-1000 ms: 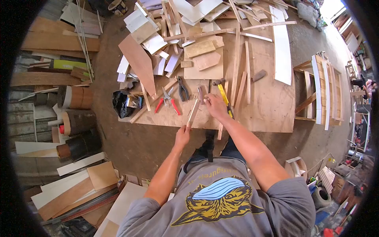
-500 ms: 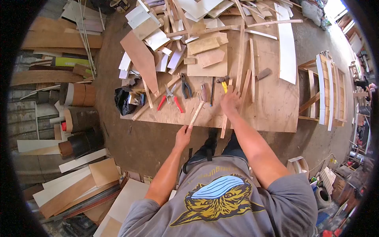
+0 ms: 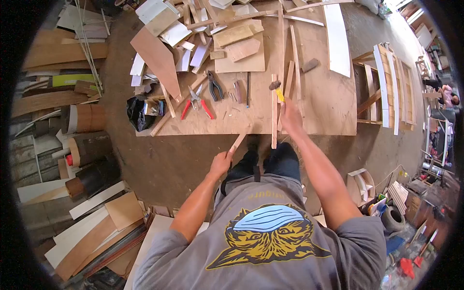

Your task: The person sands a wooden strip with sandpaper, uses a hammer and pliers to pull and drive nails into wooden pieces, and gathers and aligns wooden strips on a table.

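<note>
My left hand (image 3: 220, 163) is clamped on a strip (image 3: 238, 140) by the counter (image 3: 328, 116) edge; my right hand (image 3: 291, 117) is wrapped round the hammer (image 3: 280, 94). Pliers (image 3: 211, 83) lie beyond.

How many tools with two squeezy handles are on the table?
2, left of the hammer: red-handled snips, and black pliers just right of them. More may hide under scraps.

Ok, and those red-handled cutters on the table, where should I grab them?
Probably by both red handles, reaching in from the near edge of the table. The cutters have their handles splayed toward you and their blades pointing away, so this should keep fingers off the metal. Your left hand looks nearer, but would first need to set down its wooden strip.
</note>
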